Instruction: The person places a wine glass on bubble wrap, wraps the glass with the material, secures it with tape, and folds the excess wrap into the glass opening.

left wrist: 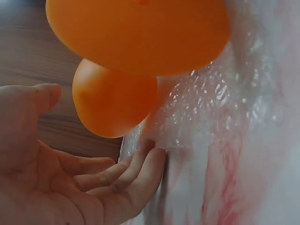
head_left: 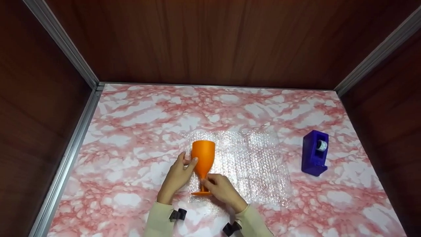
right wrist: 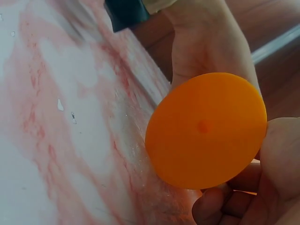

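Note:
An orange goblet (head_left: 204, 154) lies on its side over the left part of a clear bubble wrap sheet (head_left: 255, 168), its mouth pointing away from me. With thumb and fingers my right hand (head_left: 224, 191) pinches its stem. In the right wrist view the round foot (right wrist: 206, 131) of the goblet faces the camera and covers part of that grip. My left hand (head_left: 177, 175) is at the left side of the bowl. Its fingers (left wrist: 145, 180) are loosely bent in the left wrist view, a gap between them and the bowl (left wrist: 115, 101).
A purple tape dispenser (head_left: 310, 153) with a roll of tape stands to the right of the wrap. Dark wood panels (head_left: 210, 42) close off the back and both sides of the red and white marbled table (head_left: 131, 112).

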### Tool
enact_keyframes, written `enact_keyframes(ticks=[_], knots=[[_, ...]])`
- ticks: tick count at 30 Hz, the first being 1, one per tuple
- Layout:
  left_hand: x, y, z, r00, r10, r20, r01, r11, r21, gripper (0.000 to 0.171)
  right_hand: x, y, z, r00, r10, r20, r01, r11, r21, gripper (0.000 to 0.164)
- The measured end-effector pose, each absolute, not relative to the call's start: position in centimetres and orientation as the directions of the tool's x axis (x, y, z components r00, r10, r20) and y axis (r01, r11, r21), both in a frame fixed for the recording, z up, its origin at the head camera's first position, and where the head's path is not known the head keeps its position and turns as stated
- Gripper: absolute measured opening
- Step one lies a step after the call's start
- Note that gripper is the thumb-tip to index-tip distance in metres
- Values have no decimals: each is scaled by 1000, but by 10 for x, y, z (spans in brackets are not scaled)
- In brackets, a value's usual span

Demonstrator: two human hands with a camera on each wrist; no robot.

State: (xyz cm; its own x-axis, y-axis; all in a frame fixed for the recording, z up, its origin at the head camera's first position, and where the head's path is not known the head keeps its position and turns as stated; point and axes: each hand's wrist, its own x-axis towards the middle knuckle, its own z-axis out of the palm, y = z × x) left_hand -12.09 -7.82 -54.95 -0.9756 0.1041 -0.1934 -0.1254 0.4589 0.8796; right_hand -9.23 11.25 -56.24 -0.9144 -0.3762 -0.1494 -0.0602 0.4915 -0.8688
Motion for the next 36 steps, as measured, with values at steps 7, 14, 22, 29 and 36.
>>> enact_keyframes(ticks=[7, 14, 22, 29, 36], knots=[[-130, -78, -552, -981, 90, -173, -126, 384, 914, 86, -92, 112, -563, -914, -377, -148, -61, 489, -870, 30], [-133, -75, -550, -987, -13, -159, -156, 291, 944, 83, -92, 113, -565, -920, -370, -131, -65, 473, -878, 27], [-134, -69, -547, -994, -30, -104, -108, 258, 960, 73, -95, 120, -563, -968, -251, 18, -144, 494, -857, 62], [-134, -66, -545, -997, -41, -70, -79, 294, 953, 70, -101, 130, -559, -935, -294, 201, -329, 500, -801, 83], [-134, -63, -546, -998, -48, -34, -48, 332, 942, 67, -107, 136, -556, -876, -380, 297, -477, 598, -644, 64]])
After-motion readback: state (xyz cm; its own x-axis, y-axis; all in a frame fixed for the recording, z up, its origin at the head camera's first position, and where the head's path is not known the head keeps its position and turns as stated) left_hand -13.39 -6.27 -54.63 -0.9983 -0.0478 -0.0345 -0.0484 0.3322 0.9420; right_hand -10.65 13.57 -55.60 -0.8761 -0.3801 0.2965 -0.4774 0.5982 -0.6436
